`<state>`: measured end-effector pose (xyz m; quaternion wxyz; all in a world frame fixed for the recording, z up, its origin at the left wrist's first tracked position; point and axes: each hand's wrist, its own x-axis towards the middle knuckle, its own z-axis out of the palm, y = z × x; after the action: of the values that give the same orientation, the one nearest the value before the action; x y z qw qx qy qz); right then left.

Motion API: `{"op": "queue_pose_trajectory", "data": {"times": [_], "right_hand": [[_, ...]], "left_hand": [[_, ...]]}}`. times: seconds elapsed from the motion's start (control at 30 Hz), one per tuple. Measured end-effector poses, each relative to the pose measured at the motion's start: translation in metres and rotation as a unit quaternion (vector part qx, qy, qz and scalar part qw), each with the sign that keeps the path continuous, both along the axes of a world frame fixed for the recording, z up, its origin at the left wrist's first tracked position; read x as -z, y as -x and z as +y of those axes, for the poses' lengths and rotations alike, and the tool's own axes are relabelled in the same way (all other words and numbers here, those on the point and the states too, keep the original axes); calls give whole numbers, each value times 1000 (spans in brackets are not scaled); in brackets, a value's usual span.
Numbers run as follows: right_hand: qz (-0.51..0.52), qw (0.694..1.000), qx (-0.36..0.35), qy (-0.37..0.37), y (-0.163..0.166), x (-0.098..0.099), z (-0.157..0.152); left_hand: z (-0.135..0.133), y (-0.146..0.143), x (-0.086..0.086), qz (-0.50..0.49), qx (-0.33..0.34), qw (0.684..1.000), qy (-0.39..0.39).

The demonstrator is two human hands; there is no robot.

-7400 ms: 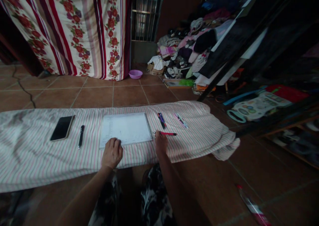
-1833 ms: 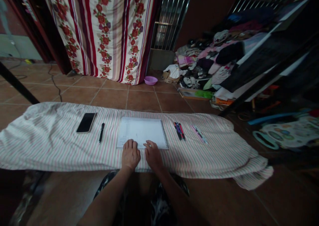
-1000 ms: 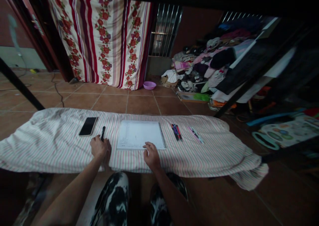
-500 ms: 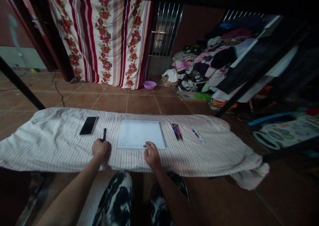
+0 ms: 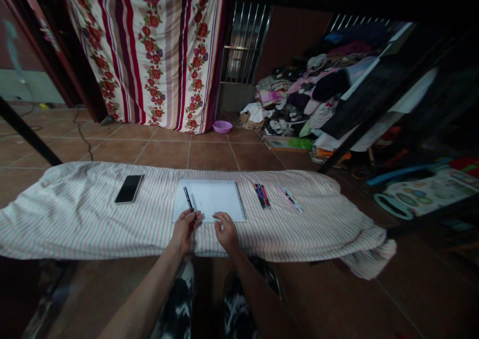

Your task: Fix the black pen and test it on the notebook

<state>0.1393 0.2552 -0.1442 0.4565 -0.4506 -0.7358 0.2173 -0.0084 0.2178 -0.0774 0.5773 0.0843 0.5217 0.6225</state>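
Left grip point(image 5: 186, 228) hides black pen point(image 5: 187, 198) lower end

The black pen point(image 5: 188, 199) in the left hand point(image 5: 184, 229) looks like smooth plastic, faintly glossy; the notebook point(image 5: 215, 202) beneath it is matt white paper, bound along its right edge by a thin wire spiral point(image 5: 240, 207), seemingly metal; the striped cloth point(image 5: 75, 219) underneath is soft, matt woven fabric, creased at the left and bunched at the right end; the phone point(image 5: 129, 188) to the left has a dark, glossy face; the loose pens point(image 5: 261, 195) to the right look plastic; the floor point(image 5: 157, 152) beyond is smooth terracotta tile with a dull sheen; farther off, the flowered curtain point(image 5: 157, 55) is matt cloth, the grille point(image 5: 243, 45) shiny metal, the purple bowl point(image 5: 222, 126) smooth plastic.
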Motion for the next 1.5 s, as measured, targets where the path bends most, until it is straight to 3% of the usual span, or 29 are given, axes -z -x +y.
{"op": "queue_pose_trajectory", "data": {"times": [0.3,0.53,0.83,1.13,1.27,1.3,1.4,1.5], "right_hand": [[105,981,-34,157,-5,-12,-7],[240,929,-40,280,5,-39,10],[322,899,-23,297,19,-48,56],[335,885,22,324,15,-26,65],[351,874,29,334,18,-30,65],[360,869,23,340,19,-35,64],[441,813,-7,380,22,-50,61],[457,797,-20,394,23,-59,60]], "left_hand": [[9,-15,9,-125,-9,991,-45],[28,-22,7,-142,-2,987,-72],[63,-33,1,-126,-10,986,-111],[70,-33,20,-115,-20,990,-76],[75,-31,20,-118,-16,991,-58],[76,-30,19,-121,-11,991,-58],[77,-28,11,-125,-2,990,-68],[76,-27,6,-117,-9,989,-85]]}}
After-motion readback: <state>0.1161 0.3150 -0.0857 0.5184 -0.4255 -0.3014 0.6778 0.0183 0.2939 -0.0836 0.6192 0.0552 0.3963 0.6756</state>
